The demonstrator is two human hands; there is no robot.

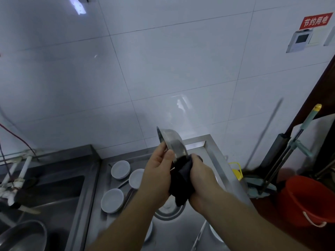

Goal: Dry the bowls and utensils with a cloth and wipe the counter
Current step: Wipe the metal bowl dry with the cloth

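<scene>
I hold a steel bowl on edge above the steel counter. My left hand grips its rim, thumb on the outside. My right hand holds a dark cloth bunched against the bowl's underside. Three small white bowls sit on the counter to the left of my hands. Another steel bowl lies on the counter beneath my wrists. Utensil handles lie between the white bowls.
A steel sink with a tap and a large steel basin is at the left. Right of the counter stand a red bucket, mop handles and a yellow item. A white tiled wall rises behind.
</scene>
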